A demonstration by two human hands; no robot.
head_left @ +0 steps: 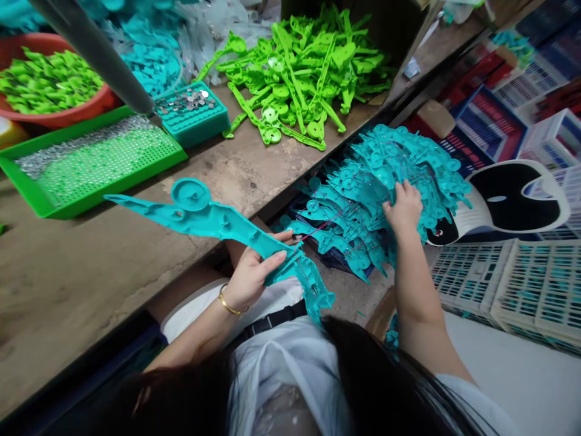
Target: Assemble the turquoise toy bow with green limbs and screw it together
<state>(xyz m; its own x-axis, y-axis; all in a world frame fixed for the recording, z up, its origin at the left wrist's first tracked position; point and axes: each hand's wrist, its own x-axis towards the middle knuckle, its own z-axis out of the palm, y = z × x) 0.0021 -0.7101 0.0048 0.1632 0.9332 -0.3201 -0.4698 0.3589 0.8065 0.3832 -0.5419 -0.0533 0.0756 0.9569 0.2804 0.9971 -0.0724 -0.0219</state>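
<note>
My left hand (254, 272), with a gold bangle at the wrist, is closed around a long teal plastic half-shell (213, 221). The thumb lies on top of the piece, whose inner ribs and round cup face up. A thin red wire (313, 234) runs from near my left fingers toward a stacked heap of similar teal plastic parts (358, 181). Over at that heap, my right hand (407, 209) has its fingers curled onto a teal part, with the fingertips partly hidden among the pieces.
On the table (113, 278) are a green perforated tray (167, 158) of small metal pieces, a teal block (204, 127) with metal discs, a red bowl (59, 118) and bright green parts (295, 72). A grey rod (104, 54) slants above the tray. White crates (503, 278) stand at right.
</note>
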